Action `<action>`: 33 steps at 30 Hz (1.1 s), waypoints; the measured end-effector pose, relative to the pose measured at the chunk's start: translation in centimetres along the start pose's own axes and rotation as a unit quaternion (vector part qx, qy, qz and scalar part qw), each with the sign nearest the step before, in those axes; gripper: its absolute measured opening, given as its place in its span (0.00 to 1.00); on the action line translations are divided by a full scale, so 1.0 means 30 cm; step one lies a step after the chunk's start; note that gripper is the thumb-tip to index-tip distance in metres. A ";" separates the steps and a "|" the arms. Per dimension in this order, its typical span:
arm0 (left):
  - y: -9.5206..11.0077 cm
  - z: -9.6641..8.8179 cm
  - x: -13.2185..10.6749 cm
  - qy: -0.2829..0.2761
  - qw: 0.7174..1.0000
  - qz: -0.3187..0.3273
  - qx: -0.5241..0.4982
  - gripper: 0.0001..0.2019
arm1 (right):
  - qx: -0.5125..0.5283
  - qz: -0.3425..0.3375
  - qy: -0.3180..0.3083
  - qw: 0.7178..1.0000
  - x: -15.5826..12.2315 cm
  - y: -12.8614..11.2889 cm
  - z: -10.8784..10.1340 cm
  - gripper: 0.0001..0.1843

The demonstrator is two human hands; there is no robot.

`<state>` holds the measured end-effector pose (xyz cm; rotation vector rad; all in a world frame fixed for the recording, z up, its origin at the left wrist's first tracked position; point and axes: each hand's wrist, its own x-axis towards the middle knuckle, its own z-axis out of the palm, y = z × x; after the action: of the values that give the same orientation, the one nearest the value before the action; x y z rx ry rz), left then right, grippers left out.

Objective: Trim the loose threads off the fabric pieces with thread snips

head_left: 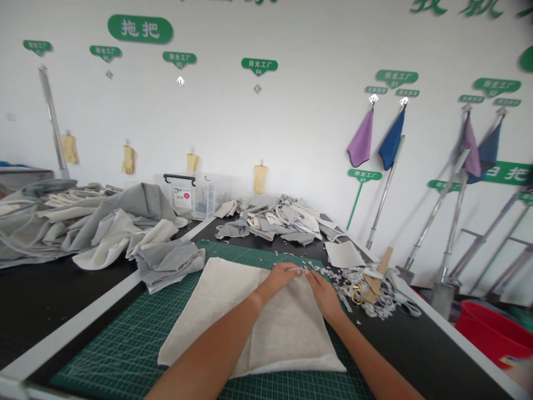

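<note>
A pale beige piece of cloth (287, 333) lies spread over the green cutting mat (125, 339), with a crease running down its middle. At its far edge my left hand (283, 276) pinches the fabric between closed fingers. Close beside it, my right hand (318, 286) grips the same edge, a little nearer the right corner. The fingertips of both hands almost meet, and a bit of the edge is raised between them. My forearms cover part of the cloth.
Grey folded cloth (170, 261) and a large fabric heap (95, 222) lie left. More cloth pieces (278, 216) are piled behind the mat. At right are gold-handled scissors (357, 295), white scraps (377, 305) and a square piece (343, 254). A clear plastic box (212, 194) stands behind; a red bucket (493, 333) is beyond the table.
</note>
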<state>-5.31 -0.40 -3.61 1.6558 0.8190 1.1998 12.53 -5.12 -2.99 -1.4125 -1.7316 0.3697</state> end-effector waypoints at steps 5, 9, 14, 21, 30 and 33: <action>0.013 -0.006 -0.013 -0.007 1.000 0.022 -0.006 0.20 | 0.015 0.012 -0.013 1.000 -0.005 -0.005 -0.001 0.25; 0.030 -0.009 -0.023 -0.010 1.000 0.019 -0.004 0.20 | 0.022 0.007 -0.009 1.000 -0.008 -0.014 -0.005 0.25; 0.019 -0.007 -0.013 -0.001 1.000 0.010 0.015 0.19 | 0.003 -0.002 -0.011 1.000 -0.009 -0.018 -0.006 0.25; 0.022 -0.010 -0.010 -0.009 0.999 0.024 0.030 0.16 | -0.038 0.000 -0.034 0.999 -0.011 -0.036 -0.018 0.26; 0.016 -0.011 -0.003 -0.008 0.999 0.013 0.039 0.15 | -0.072 -0.009 -0.061 0.996 -0.006 -0.037 -0.033 0.24; 0.012 -0.012 -0.005 -0.016 0.999 0.014 0.024 0.15 | -0.084 -0.020 -0.063 0.994 -0.003 -0.029 -0.029 0.23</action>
<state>-5.68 -0.56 -3.29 1.7263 0.8130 1.1784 12.63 -5.73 -1.92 -1.4981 -1.9282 0.3025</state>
